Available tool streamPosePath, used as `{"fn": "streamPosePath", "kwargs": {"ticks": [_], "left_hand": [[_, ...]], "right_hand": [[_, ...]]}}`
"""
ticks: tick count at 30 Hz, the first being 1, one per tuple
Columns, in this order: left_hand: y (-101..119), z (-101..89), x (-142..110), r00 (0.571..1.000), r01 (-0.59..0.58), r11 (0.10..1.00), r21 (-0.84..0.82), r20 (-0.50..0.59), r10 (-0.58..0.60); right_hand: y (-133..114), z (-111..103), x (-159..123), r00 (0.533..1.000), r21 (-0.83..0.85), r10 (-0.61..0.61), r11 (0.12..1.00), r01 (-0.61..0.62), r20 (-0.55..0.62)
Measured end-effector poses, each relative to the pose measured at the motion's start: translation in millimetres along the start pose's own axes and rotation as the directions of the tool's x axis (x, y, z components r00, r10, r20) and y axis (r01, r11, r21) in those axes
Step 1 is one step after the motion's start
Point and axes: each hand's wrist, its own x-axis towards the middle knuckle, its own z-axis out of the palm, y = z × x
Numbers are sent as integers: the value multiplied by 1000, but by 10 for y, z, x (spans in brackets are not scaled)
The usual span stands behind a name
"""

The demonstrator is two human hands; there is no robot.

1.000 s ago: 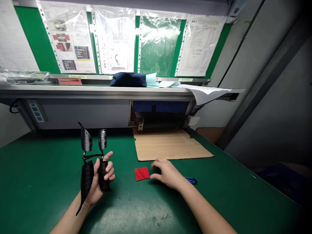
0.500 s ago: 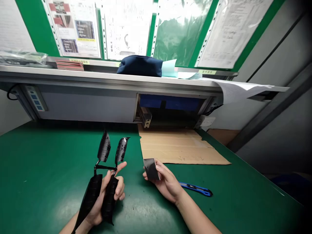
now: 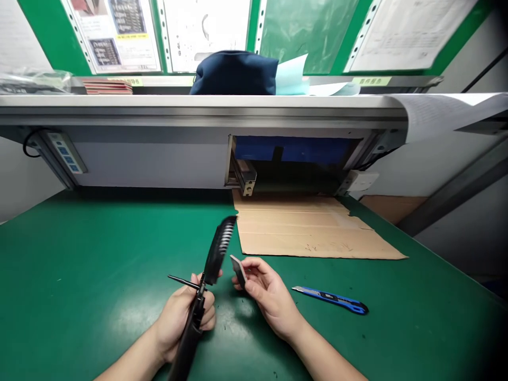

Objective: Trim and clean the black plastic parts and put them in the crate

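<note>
My left hand [image 3: 174, 315] is closed around a long black plastic frame part [image 3: 217, 253], which stands nearly edge-on and leans up to the right. Ribs show along its upper panel, and a thin black bar sticks out to the left over my thumb. Its lower end runs out of the picture. My right hand [image 3: 273, 304] pinches a small thin dark grey rectangular pad [image 3: 238, 272] by its edges, just right of the black part and apart from it. On the green table right of that hand lies a blue utility knife [image 3: 333, 299] with its blade out.
A flat cardboard sheet [image 3: 309, 233] lies on the green tabletop [image 3: 99, 254] beyond my hands. Behind it is an open compartment with a metal rail [image 3: 246, 180]. The shelf [image 3: 159, 100] above holds a dark blue pouch [image 3: 236, 74] and papers.
My left hand has turned the black part from facing me to edge-on and moved it right, closer to the pad. The pad has tilted to show its edge. The view has shifted.
</note>
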Motion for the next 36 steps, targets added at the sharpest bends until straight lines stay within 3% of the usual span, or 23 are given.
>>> {"fn": "streamPosePath", "kwargs": {"ticks": [3,7,13,18,25,36], "left_hand": [[10,22,-17,994,49,996,-72,101,-41],[1,4,-18,984,114,988,-100,148,-98],[-77,-45,10,958,246,969,20,148,-246],[-118,-41,30,986,156,986,53,54,-159],[-129,-99,16,989,149,986,80,-11,-149],[-120,-127,-9,989,142,988,67,-54,-139]], "right_hand": [[0,64,-29,983,-298,-185,939,173,-10],[-48,91,-56,922,-627,-349,683,375,170],[-61,60,-68,873,-775,-387,436,458,299],[-83,25,-55,827,-793,-389,301,530,406],[-86,154,-76,820,-802,-310,223,554,481],[-66,191,-72,843,-808,-331,282,517,423]]}}
